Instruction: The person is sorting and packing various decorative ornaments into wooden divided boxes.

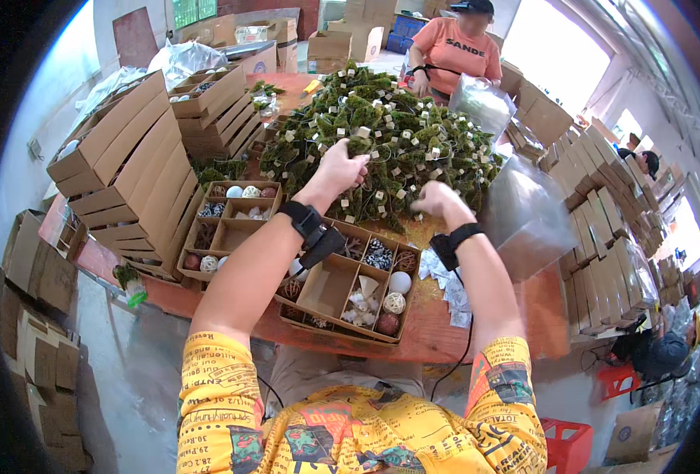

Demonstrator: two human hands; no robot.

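Note:
My left hand [340,167] reaches into a big heap of small green moss trees on wooden cube bases [381,134], its fingers closed on one of them. My right hand [438,197] is at the heap's near edge, fingers curled among the trees; what it holds is hidden. Both wrists wear black bands. Below my arms lies an open cardboard tray with compartments [330,288] holding small balls, pine cones and woven ornaments. A second such tray [227,229] lies to its left.
Stacks of flat cardboard boxes [129,174] stand at the left, more stacks [602,229] at the right. Clear plastic bags [523,213] lie by the heap. A person in an orange shirt [456,51] works across the table. Red stool [571,446] at lower right.

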